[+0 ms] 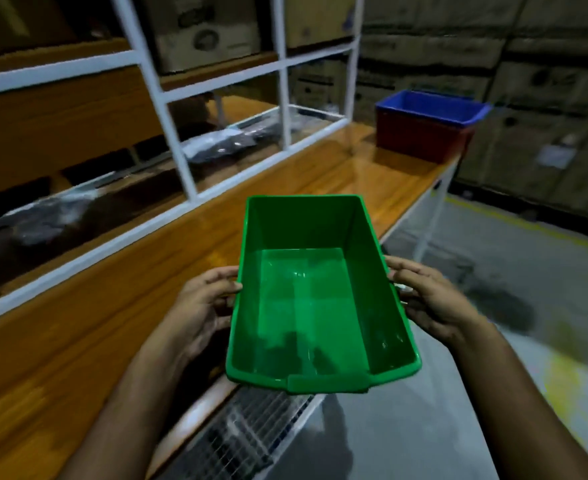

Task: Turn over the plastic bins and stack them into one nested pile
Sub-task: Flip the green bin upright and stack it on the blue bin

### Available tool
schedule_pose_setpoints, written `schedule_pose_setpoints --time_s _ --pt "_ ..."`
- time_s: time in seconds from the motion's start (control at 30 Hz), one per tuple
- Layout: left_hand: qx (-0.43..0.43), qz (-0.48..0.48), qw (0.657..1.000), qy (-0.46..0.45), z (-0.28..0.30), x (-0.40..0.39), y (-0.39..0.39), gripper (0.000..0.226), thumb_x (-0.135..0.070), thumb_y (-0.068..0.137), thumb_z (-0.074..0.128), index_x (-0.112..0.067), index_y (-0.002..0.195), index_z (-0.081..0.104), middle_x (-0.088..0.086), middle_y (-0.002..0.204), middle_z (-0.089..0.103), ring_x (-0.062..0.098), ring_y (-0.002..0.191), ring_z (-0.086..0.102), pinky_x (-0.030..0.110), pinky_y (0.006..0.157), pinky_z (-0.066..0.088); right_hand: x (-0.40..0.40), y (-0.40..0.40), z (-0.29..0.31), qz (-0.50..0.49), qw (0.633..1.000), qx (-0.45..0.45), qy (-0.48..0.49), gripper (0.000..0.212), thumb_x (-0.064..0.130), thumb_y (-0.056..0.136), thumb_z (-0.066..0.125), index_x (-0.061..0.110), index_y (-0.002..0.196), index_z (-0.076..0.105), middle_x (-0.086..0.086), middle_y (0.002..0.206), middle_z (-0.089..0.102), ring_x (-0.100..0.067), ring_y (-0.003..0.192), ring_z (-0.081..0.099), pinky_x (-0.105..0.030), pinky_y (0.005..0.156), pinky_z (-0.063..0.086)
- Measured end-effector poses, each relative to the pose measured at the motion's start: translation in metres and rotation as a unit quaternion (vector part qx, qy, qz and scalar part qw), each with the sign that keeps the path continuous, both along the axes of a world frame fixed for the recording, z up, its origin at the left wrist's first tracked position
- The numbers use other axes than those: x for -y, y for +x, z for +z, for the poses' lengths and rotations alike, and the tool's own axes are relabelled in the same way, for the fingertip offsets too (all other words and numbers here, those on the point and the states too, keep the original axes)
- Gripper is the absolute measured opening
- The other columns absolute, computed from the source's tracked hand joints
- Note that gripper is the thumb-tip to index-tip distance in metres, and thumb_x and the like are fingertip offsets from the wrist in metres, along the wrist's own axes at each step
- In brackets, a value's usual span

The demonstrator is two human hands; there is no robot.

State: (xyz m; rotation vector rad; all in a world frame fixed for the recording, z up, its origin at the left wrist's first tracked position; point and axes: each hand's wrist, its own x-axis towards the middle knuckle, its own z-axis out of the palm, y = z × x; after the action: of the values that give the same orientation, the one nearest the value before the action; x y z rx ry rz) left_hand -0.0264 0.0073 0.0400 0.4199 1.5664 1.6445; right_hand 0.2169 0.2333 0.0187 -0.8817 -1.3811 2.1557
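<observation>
A green plastic bin (316,296) is held open side up in front of me, above the near edge of the wooden table (320,174). My left hand (204,303) grips its left wall and my right hand (431,296) grips its right wall. The inside of the bin holds nothing. At the far right end of the table a blue bin (431,107) sits nested inside a red bin (420,138), both open side up.
A white metal shelf frame (168,109) with cardboard boxes and plastic-wrapped items runs along the table's left side. Stacked cardboard boxes (527,81) line the back wall. A wire mesh shelf (247,431) shows below the table edge, with grey floor to the right.
</observation>
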Motion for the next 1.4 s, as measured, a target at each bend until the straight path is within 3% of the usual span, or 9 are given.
schedule_pose_setpoints --time_s 0.1,0.23,0.4,0.67,0.83,0.93,1.03,1.2,1.4 --pt "0.026 -0.052 0.998 0.011 -0.001 -0.089 0.033 0.033 -0.002 0.083 0.057 -0.005 0.115 0.065 0.015 0.102 0.067 0.025 0.085 0.061 0.032 0.064 0.058 -0.068 0.055 -0.005 -0.050 0.999 0.002 -0.009 0.034 -0.001 0.092 0.051 0.007 0.122 0.066 -0.016 0.115 0.067 -0.031 0.099 0.057 -0.032 0.070 0.060" --pt "0.049 -0.080 0.995 0.019 0.002 -0.195 0.074 0.024 0.001 0.086 0.054 -0.010 0.104 0.067 0.010 0.091 0.070 0.021 0.079 0.063 0.027 0.061 0.058 -0.144 0.111 0.003 -0.102 0.995 -0.010 -0.009 0.036 -0.003 0.091 0.050 0.005 0.122 0.065 -0.016 0.114 0.064 -0.028 0.088 0.058 -0.030 0.067 0.056" --pt "0.038 -0.139 0.989 0.033 0.018 -0.294 0.106 0.034 -0.006 0.080 0.062 -0.009 0.113 0.067 0.015 0.105 0.069 0.025 0.093 0.064 0.033 0.071 0.057 -0.229 0.158 0.023 -0.154 0.987 -0.035 -0.008 0.037 -0.005 0.092 0.050 0.001 0.125 0.062 -0.015 0.107 0.069 -0.026 0.086 0.062 -0.029 0.066 0.061" --pt "0.028 -0.208 0.976 0.054 0.051 -0.443 0.132 0.039 -0.006 0.073 0.069 -0.008 0.112 0.064 0.012 0.099 0.068 0.023 0.086 0.063 0.025 0.052 0.058 -0.360 0.193 0.042 -0.203 0.978 -0.048 0.026 0.036 -0.001 0.092 0.051 0.003 0.126 0.063 -0.017 0.115 0.067 -0.028 0.097 0.061 -0.029 0.068 0.059" --pt "0.032 -0.217 0.972 0.081 0.067 -0.547 0.116 0.045 -0.008 0.073 0.071 -0.005 0.117 0.065 0.014 0.101 0.068 0.022 0.087 0.064 0.025 0.055 0.059 -0.462 0.178 0.068 -0.198 0.977 -0.063 0.038 0.029 -0.001 0.092 0.049 0.008 0.110 0.070 -0.007 0.094 0.075 -0.015 0.075 0.070 -0.023 0.062 0.058" --pt "0.037 -0.217 0.969 0.109 0.080 -0.610 0.093 0.041 -0.010 0.073 0.071 -0.009 0.113 0.068 0.013 0.104 0.069 0.022 0.091 0.066 0.027 0.063 0.060 -0.532 0.155 0.091 -0.182 0.979 -0.083 0.037 0.033 0.001 0.093 0.049 0.003 0.120 0.067 -0.009 0.096 0.073 -0.011 0.070 0.070 -0.022 0.061 0.057" --pt "0.034 -0.199 0.970 0.134 0.095 -0.668 0.064 0.053 -0.014 0.068 0.076 -0.007 0.120 0.066 0.014 0.110 0.068 0.023 0.095 0.066 0.031 0.072 0.059 -0.598 0.122 0.119 -0.150 0.983 -0.103 0.031 0.036 -0.001 0.095 0.045 -0.001 0.127 0.061 -0.003 0.072 0.074 -0.005 0.056 0.067 -0.018 0.052 0.055" --pt "0.005 -0.137 0.980 0.146 0.114 -0.741 0.028 0.035 -0.013 0.074 0.069 -0.012 0.109 0.070 0.010 0.105 0.070 0.022 0.094 0.063 0.029 0.073 0.059 -0.690 0.063 0.145 -0.114 0.987 -0.109 0.040 0.036 -0.001 0.097 0.041 -0.004 0.130 0.054 0.004 0.054 0.068 -0.002 0.044 0.062 -0.014 0.043 0.048" --pt "0.015 -0.036 0.988 0.147 0.119 -0.806 -0.002 0.048 -0.010 0.073 0.064 -0.003 0.120 0.063 0.013 0.106 0.068 0.021 0.089 0.064 0.026 0.066 0.060 -0.790 -0.007 0.151 -0.053 0.994 -0.093 0.017 0.036 0.004 0.100 0.038 -0.003 0.132 0.052 0.005 0.042 0.057 -0.001 0.033 0.053 -0.011 0.034 0.040"
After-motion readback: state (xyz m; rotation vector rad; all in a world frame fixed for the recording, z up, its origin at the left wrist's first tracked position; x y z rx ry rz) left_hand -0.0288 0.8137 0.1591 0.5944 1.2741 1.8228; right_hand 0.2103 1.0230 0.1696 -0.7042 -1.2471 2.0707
